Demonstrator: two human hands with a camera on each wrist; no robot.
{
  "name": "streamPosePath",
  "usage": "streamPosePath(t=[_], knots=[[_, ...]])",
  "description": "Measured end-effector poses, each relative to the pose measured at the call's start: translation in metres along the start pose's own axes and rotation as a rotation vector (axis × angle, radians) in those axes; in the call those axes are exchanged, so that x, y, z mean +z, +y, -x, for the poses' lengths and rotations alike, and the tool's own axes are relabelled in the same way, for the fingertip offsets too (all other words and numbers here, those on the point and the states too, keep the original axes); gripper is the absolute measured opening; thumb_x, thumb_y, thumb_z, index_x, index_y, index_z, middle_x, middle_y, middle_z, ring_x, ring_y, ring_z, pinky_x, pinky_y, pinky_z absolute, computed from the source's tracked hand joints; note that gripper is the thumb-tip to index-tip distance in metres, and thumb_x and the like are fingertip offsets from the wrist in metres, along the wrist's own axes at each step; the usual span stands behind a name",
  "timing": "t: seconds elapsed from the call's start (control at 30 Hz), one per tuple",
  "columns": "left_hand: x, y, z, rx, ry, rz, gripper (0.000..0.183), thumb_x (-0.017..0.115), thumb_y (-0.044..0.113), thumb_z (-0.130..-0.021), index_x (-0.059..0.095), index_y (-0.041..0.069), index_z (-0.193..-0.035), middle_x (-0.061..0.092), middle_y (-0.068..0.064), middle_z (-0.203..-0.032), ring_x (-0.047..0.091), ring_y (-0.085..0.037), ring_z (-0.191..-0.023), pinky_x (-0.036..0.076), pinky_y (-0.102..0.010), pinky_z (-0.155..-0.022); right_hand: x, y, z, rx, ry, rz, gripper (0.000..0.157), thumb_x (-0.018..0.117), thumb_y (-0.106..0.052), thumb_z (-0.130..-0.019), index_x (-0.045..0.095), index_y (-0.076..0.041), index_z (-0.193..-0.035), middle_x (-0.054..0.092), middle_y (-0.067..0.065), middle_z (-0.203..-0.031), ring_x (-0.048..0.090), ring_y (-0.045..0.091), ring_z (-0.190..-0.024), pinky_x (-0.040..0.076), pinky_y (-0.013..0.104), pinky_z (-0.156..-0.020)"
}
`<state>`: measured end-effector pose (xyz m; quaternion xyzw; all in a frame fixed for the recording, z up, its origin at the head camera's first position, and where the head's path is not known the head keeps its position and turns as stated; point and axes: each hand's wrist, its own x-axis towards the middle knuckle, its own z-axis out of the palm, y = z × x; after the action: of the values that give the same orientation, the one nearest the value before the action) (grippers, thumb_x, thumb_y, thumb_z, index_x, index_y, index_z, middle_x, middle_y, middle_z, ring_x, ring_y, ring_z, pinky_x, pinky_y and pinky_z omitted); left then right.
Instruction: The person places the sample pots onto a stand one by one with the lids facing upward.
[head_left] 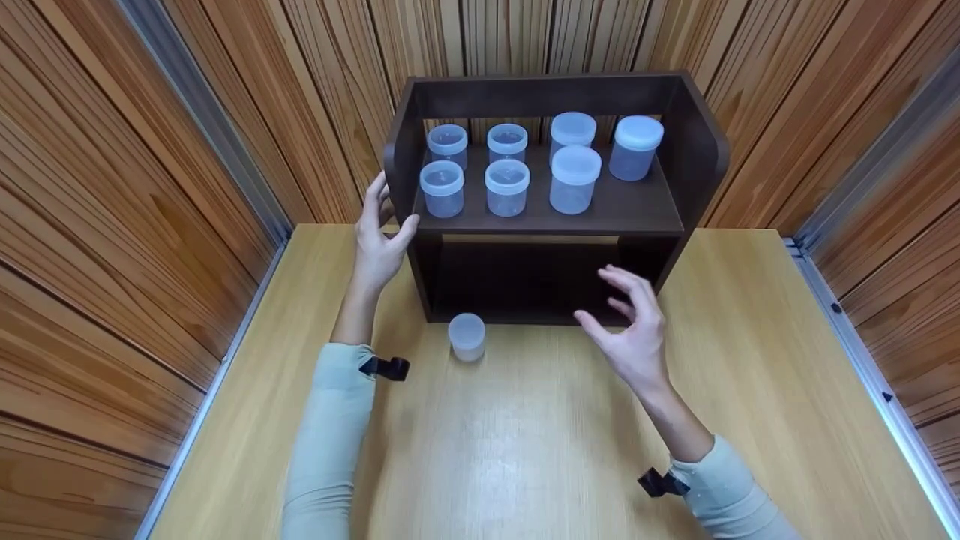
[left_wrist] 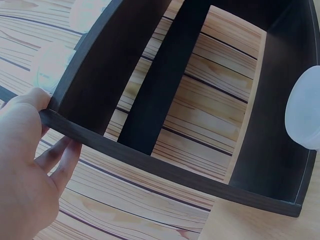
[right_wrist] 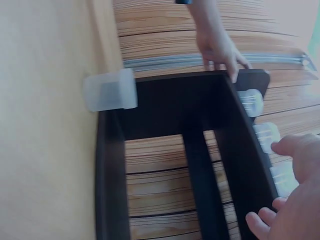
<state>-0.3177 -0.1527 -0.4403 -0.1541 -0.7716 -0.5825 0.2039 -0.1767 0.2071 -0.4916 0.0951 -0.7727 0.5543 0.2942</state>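
A dark brown two-tier shelf (head_left: 555, 225) stands on the table. My left hand (head_left: 381, 236) grips its left side panel, thumb at the front edge and fingers around the outer side; the left wrist view also shows this hand (left_wrist: 30, 165) on the panel. My right hand (head_left: 634, 330) is in front of the lower tier at the right, its fingers spread and bent a little, holding nothing. On the table before the shelf's left part stands a translucent plastic jar (head_left: 467, 337) with a whitish lid, apart from both hands.
Several translucent jars stand on the upper tier: smaller ones such as the front left jar (head_left: 442, 189), and taller white-lidded ones such as the right jar (head_left: 636, 148). Wood-plank walls (head_left: 112, 225) enclose the light wooden table (head_left: 487, 450), with metal rails (head_left: 877, 375) along the sides.
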Motion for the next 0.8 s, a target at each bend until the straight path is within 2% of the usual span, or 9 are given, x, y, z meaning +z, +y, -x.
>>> streamPosePath(t=[0.1, 0.17, 0.27, 0.33, 0.53, 0.6, 0.7, 0.8], knots=[[0.0, 0.0, 0.0, 0.006, 0.003, 0.009, 0.075, 0.072, 0.009, -0.105, 0.038, 0.003, -0.171, 0.058, -0.025, -0.164, 0.066, -0.044, -0.143, 0.062, -0.05, -0.111, 0.004, 0.007, 0.003, 0.031, -0.052, -0.014, 0.066, 0.095, 0.008, -0.081, 0.07, 0.003, -0.142, 0.065, 0.023, -0.152, 0.062, 0.004, -0.137, 0.057, 0.014, -0.104], [0.0, 0.0, 0.0, 0.007, 0.004, 0.006, 0.074, 0.072, 0.009, -0.105, 0.038, 0.003, -0.171, 0.058, -0.026, -0.164, 0.066, -0.044, -0.142, 0.061, -0.056, -0.112, 0.008, 0.012, 0.006, 0.056, -0.084, -0.005, 0.068, 0.096, 0.006, -0.08, 0.07, 0.001, -0.143, 0.066, 0.022, -0.152, 0.063, 0.004, -0.134, 0.057, 0.014, -0.104], [0.0, -0.001, -0.001, 0.003, 0.003, -0.002, 0.074, 0.072, 0.01, -0.105, 0.038, 0.004, -0.171, 0.058, -0.026, -0.164, 0.066, -0.045, -0.143, 0.061, -0.058, -0.112, 0.013, 0.019, 0.008, 0.085, -0.137, -0.001, 0.071, 0.098, 0.004, -0.079, 0.07, -0.001, -0.145, 0.065, 0.021, -0.154, 0.063, 0.002, -0.133, 0.057, 0.015, -0.103], [0.0, -0.001, -0.001, 0.001, 0.001, -0.011, 0.074, 0.072, 0.01, -0.106, 0.038, 0.004, -0.171, 0.057, -0.026, -0.165, 0.065, -0.045, -0.144, 0.062, -0.058, -0.113, 0.017, 0.024, 0.01, 0.094, -0.172, -0.014, 0.074, 0.098, 0.004, -0.079, 0.069, -0.002, -0.147, 0.064, 0.022, -0.155, 0.06, -0.006, -0.132, 0.058, 0.016, -0.103], [0.0, 0.0, 0.0, 0.009, -0.001, -0.002, 0.075, 0.072, 0.009, -0.106, 0.037, 0.003, -0.171, 0.056, -0.026, -0.166, 0.06, -0.045, -0.15, 0.054, -0.061, -0.124, 0.031, 0.041, 0.014, 0.076, -0.289, -0.091, 0.079, 0.098, 0.003, -0.079, 0.067, -0.003, -0.151, 0.057, 0.023, -0.162, 0.058, 0.008, -0.144, 0.06, 0.023, -0.108], [0.0, -0.001, 0.0, 0.005, 0.001, 0.002, 0.074, 0.072, 0.008, -0.105, 0.037, 0.004, -0.171, 0.056, -0.026, -0.166, 0.06, -0.045, -0.151, 0.054, -0.062, -0.124, 0.036, 0.048, 0.016, 0.072, -0.331, -0.11, 0.08, 0.099, 0.002, -0.079, 0.066, -0.003, -0.152, 0.055, 0.024, -0.164, 0.055, 0.01, -0.148, 0.061, 0.031, -0.112], [0.0, 0.0, 0.0, -0.008, -0.001, -0.001, 0.075, 0.072, 0.008, -0.105, 0.037, 0.006, -0.171, 0.056, -0.025, -0.166, 0.06, -0.045, -0.151, 0.056, -0.063, -0.12, 0.045, 0.056, 0.017, 0.071, -0.39, -0.135, 0.083, 0.099, 0.001, -0.08, 0.064, -0.004, -0.155, 0.051, 0.027, -0.166, 0.051, 0.014, -0.152, 0.06, 0.052, -0.117], [-0.001, 0.001, 0.0, -0.024, -0.006, -0.01, 0.075, 0.072, 0.01, -0.106, 0.037, 0.007, -0.172, 0.056, -0.024, -0.167, 0.06, -0.044, -0.151, 0.061, -0.064, -0.113, 0.054, 0.064, 0.018, 0.064, -0.444, -0.17, 0.083, 0.097, 0.002, -0.081, 0.062, -0.003, -0.156, 0.049, 0.032, -0.166, 0.05, 0.027, -0.155, 0.056, 0.07, -0.116]])
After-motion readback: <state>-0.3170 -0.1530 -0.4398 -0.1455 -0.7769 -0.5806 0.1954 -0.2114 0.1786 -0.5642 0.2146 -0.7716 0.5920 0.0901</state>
